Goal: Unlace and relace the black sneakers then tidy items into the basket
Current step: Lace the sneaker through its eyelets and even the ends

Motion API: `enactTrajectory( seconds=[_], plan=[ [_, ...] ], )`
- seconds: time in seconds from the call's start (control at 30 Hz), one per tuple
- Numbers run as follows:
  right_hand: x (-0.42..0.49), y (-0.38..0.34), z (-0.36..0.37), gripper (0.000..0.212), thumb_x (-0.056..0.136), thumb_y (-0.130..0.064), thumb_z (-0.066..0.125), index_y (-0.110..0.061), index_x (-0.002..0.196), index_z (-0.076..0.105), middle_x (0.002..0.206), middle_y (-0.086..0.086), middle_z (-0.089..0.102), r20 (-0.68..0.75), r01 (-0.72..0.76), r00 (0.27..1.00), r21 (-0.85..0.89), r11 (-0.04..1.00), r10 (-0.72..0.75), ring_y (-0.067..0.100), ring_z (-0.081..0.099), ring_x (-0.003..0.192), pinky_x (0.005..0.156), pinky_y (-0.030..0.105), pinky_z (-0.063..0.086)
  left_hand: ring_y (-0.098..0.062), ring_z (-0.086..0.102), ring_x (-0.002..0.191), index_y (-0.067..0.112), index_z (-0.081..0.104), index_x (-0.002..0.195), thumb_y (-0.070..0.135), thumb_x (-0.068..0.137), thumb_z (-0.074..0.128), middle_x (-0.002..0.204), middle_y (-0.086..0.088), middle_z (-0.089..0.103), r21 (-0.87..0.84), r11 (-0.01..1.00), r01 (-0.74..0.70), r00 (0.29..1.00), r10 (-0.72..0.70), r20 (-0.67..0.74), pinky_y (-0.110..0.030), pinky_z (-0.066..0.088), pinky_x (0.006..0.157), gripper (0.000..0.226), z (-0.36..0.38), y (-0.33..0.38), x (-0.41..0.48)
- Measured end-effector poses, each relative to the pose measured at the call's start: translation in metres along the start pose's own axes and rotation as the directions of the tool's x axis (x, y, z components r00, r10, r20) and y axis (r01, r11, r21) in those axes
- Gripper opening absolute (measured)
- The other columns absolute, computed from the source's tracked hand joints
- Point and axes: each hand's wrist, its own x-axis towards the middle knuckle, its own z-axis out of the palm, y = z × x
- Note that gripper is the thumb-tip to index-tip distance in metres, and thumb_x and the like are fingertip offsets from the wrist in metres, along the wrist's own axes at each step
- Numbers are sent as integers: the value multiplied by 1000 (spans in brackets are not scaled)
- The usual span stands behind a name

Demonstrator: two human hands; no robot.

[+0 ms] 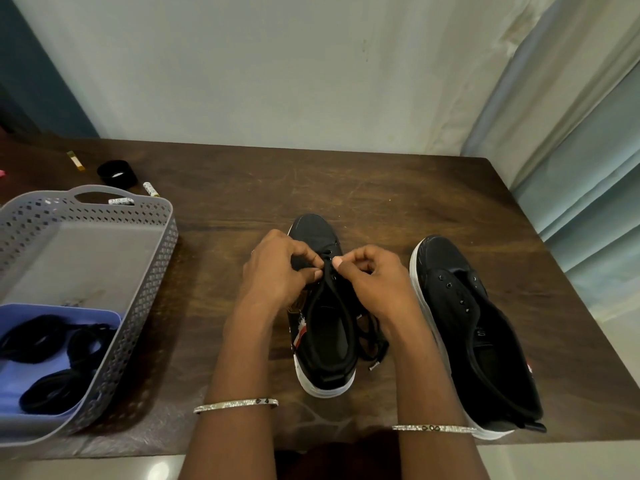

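Observation:
Two black sneakers with white soles stand on the brown table. The left sneaker (pixel 329 341) is in front of me, toe pointing away. My left hand (pixel 277 271) and my right hand (pixel 370 278) meet over its eyelets, each pinching the black lace (pixel 327 268). Loose lace (pixel 372 344) hangs down the shoe's right side, its tip resting on the table. The right sneaker (pixel 478 327) stands apart at the right with bare eyelets and no lace in it. A grey perforated basket (pixel 152 271) sits at the left.
Inside the basket lies a blue tray (pixel 20 424) holding several black hair bands. Behind the basket are a black round item (pixel 117 173), small white tubes (pixel 151 189) and a yellow-capped stick (pixel 76 161). A wall is behind the table, a curtain (pixel 588 202) at the right.

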Motion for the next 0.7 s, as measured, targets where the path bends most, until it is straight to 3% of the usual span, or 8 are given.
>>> enactTrajectory(
  seconds=[0.1, 0.3, 0.43, 0.5, 0.6, 0.7],
  plan=[
    [-1, 2, -8, 21, 86, -22, 80, -31, 104, 74, 80, -8, 76, 59, 103, 993, -29, 994, -101, 6, 73, 81, 76, 29, 58, -15, 52, 96, 45, 62, 70, 24, 84, 80, 93, 15, 48, 15, 1000, 11, 1000, -10, -21, -46, 52, 89, 31, 2, 3, -1],
    [-4, 2, -13, 26, 86, -16, 80, -32, 106, 79, 101, -14, 77, 115, 207, 975, -186, 960, -188, -1, 69, 98, 94, 31, 58, -21, 50, 109, 42, 56, 73, 26, 93, 68, 111, 6, 45, 15, 999, 46, 997, -46, 55, -50, 47, 98, 29, 6, 2, -1],
    [-5, -5, -11, 15, 92, -25, 73, -30, 106, 79, 100, -12, 76, 99, 227, 974, -325, 918, -205, 3, 68, 94, 88, 31, 58, -21, 47, 111, 39, 56, 82, 30, 98, 60, 114, 6, 41, 54, 996, 67, 991, -73, 110, -50, 44, 101, 18, 8, 3, -1],
    [-6, -9, -8, 11, 98, -29, 66, -28, 99, 76, 93, -12, 72, 105, 235, 972, -392, 889, -210, 3, 64, 86, 76, 26, 52, -21, 45, 111, 35, 56, 88, 30, 100, 56, 115, 5, 39, 69, 995, 79, 988, -87, 130, -50, 42, 102, 12, 10, 2, 0],
    [-7, -14, -3, 15, 102, -32, 55, -26, 92, 64, 88, -11, 62, 99, 224, 974, -492, 841, -202, 5, 50, 76, 64, 27, 34, -21, 41, 111, 33, 52, 93, 29, 102, 47, 115, 4, 34, 57, 993, 104, 980, -112, 162, -50, 38, 106, 11, 13, 4, -1],
    [-8, -15, 2, 23, 105, -34, 47, -19, 95, 62, 90, -4, 62, 88, 187, 982, -506, 842, -165, 13, 51, 79, 64, 31, 30, -21, 37, 110, 31, 48, 94, 25, 103, 42, 115, 5, 30, 59, 990, 127, 974, -135, 179, -47, 37, 105, 13, 15, 7, -2]
  ],
)
